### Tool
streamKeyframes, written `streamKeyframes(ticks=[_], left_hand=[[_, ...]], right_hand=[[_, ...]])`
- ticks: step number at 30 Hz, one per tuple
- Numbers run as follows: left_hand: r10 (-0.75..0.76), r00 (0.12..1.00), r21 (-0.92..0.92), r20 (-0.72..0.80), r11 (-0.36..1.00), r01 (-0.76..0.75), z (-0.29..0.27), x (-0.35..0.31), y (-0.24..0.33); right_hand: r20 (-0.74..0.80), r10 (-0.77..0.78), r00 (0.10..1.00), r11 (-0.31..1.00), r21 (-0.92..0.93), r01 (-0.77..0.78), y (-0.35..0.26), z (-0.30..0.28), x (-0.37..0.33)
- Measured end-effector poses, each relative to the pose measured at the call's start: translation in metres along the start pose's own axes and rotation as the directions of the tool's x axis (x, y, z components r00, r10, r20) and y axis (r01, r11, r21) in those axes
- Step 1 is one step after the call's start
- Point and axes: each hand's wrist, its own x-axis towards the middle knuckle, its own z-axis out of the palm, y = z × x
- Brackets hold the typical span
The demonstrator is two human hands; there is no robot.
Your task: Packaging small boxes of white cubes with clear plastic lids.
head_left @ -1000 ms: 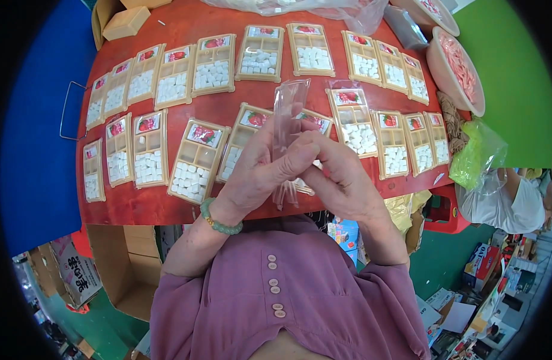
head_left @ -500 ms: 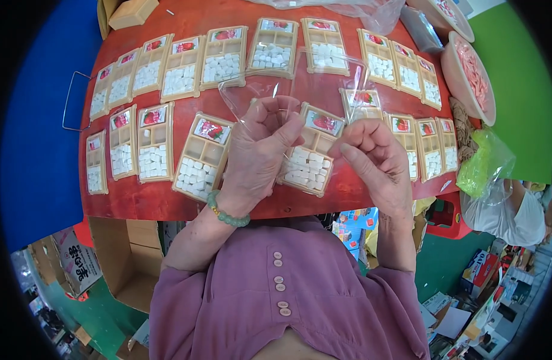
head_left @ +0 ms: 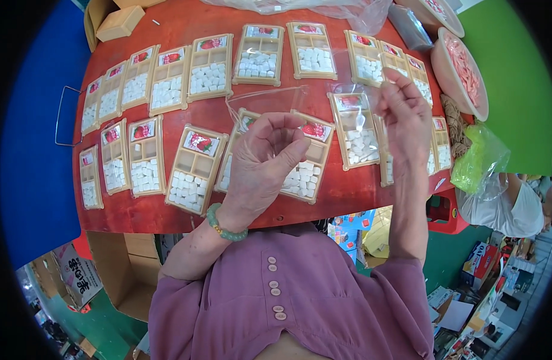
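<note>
My left hand (head_left: 267,159), with a green bead bracelet (head_left: 226,227) on its wrist, is raised over the near row of tan trays. Its curled fingers hold a clear plastic cover (head_left: 273,95), see-through and hard to outline. My right hand (head_left: 406,117) is lifted to the right, its fingers pinched together and slightly blurred. Clear, shiny plastic shows beside it over a tan tray (head_left: 340,133) of white pieces; whether the fingers grip that plastic is unclear. Under my left hand lies another tray (head_left: 316,151) with a strawberry card, partly covered.
More such trays stand in two rows on the red table (head_left: 132,216). Pale bowls (head_left: 483,99) with pink pieces are at the right edge, near a green plastic bag (head_left: 471,165). A cardboard box (head_left: 123,270) stands below the front edge. Clear wrap (head_left: 324,9) lies at the back.
My right hand has moved up and to the right, away from my left, which has barely moved. The clear plastic spread between them has come apart, and the right tray shows more fully.
</note>
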Motion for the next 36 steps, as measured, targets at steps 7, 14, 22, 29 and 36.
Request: streamKeyframes(ticks=[7,14,22,29,36], left_hand=[[-0.014,0.998,0.008,0.054,1.0,0.013,-0.011,0.0,0.007],[-0.067,0.997,-0.035,0.039,0.997,0.069,-0.022,-0.006,0.013],[-0.067,0.996,-0.046,0.056,0.997,0.069,-0.036,-0.008,0.014],[-0.075,0.995,-0.072,0.068,0.994,0.08,-0.044,-0.006,0.014],[-0.102,0.993,-0.096,0.064,0.99,0.108,-0.043,-0.004,0.015]], right_hand=[[-0.135,-0.07,0.988,0.996,-0.062,0.062,0.015,-0.04,0.059],[-0.227,-0.009,0.974,0.934,-0.351,-0.073,0.048,-0.054,0.112],[-0.213,-0.036,0.976,0.843,-0.532,-0.086,0.056,-0.045,0.141],[-0.207,-0.132,0.969,0.735,-0.677,-0.045,0.077,-0.068,0.16],[-0.113,-0.28,0.953,0.37,-0.929,-0.002,0.068,-0.053,0.15]])
